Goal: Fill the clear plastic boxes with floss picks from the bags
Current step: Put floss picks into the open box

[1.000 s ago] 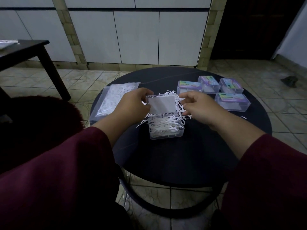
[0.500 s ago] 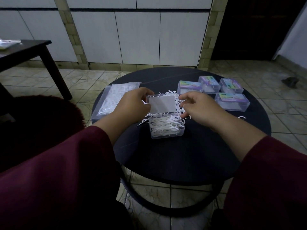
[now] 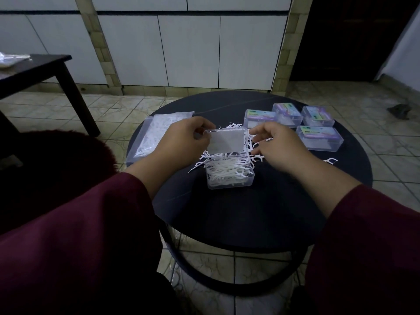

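Observation:
A clear plastic box (image 3: 230, 177) stands in the middle of the round dark table (image 3: 250, 212), heaped with white floss picks (image 3: 227, 167) that spill over its rim. Its hinged lid (image 3: 226, 140) stands up at the back. My left hand (image 3: 181, 142) pinches the lid's left edge. My right hand (image 3: 277, 144) hovers at the box's right side with fingers curled over the spilled picks; whether it holds any is hidden. A bag of floss picks (image 3: 159, 133) lies flat at the table's left.
Several closed labelled boxes (image 3: 318, 135) sit at the table's back right. A loose floss pick (image 3: 330, 160) lies right of my right hand. A dark side table (image 3: 34, 71) stands at the far left. Tiled floor surrounds the table.
The right hand has lifted slightly and shifted back along the box's right side. The left hand keeps its hold on the lid.

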